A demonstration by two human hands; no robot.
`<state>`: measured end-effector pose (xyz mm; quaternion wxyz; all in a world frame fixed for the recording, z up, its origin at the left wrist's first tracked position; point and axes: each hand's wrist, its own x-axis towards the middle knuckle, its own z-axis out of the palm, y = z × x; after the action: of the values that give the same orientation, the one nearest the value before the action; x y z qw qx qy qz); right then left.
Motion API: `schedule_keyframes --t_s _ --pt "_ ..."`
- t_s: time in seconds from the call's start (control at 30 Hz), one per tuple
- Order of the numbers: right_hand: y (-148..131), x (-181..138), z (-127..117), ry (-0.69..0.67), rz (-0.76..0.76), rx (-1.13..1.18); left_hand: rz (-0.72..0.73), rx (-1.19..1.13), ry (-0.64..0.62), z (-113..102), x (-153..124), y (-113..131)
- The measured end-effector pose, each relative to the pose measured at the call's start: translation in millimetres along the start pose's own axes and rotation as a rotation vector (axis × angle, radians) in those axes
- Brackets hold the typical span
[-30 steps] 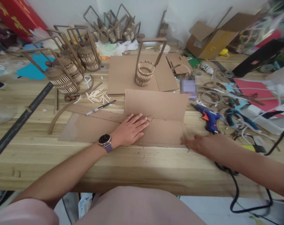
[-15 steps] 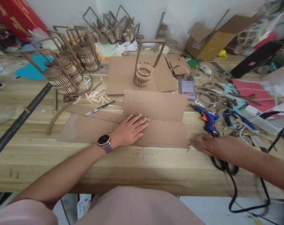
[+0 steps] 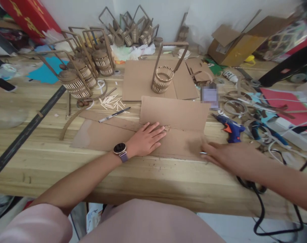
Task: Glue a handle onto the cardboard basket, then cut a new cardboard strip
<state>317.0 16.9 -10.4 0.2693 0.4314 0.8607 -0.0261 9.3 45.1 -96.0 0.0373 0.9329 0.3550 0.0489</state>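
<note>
My left hand [image 3: 147, 139], fingers spread, lies flat on a creased sheet of brown cardboard [image 3: 184, 141]. My right hand [image 3: 215, 152] hovers at the sheet's right edge with its fingers pinched together, blurred by motion. A small bright glint shows at those fingertips; what it belongs to is hidden in the hand. A pen [image 3: 114, 115] rests by the sheet's upper left edge. Behind the sheet, a small open basket [image 3: 163, 82] with a tall handle stands on another cardboard piece [image 3: 137, 81].
A blue glue gun [image 3: 231, 128] lies beyond my right hand, near blue-handled pliers [image 3: 272, 133] and a black cable [image 3: 259, 216]. Short pale sticks [image 3: 111, 102] are scattered at left. Several lidded baskets [image 3: 75, 84] stand behind them. An open carton [image 3: 234, 47] is at the back right.
My right hand has moved left from beside the cardboard to its right edge, and a glint now shows at its fingertips. My left hand stays flat. The whole view has shifted slightly.
</note>
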Motion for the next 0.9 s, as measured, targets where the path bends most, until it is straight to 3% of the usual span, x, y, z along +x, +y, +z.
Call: schedule_keyframes --t_s 0.13,0.27,0.77,0.9 --pt "-56 36 -25 0.082 -0.078 0.021 0.004 -0.007 0.017 -2 -1 1" --pt "-83 56 -33 0.100 -0.116 0.031 0.017 -0.018 0.028 -2 -2 1" --pt "-97 64 -37 0.078 -0.136 -0.027 0.003 -0.017 -0.011 -6 0 2" --pt "-88 59 -32 0.086 -0.131 -0.045 0.012 -0.021 0.003 -4 -1 1"
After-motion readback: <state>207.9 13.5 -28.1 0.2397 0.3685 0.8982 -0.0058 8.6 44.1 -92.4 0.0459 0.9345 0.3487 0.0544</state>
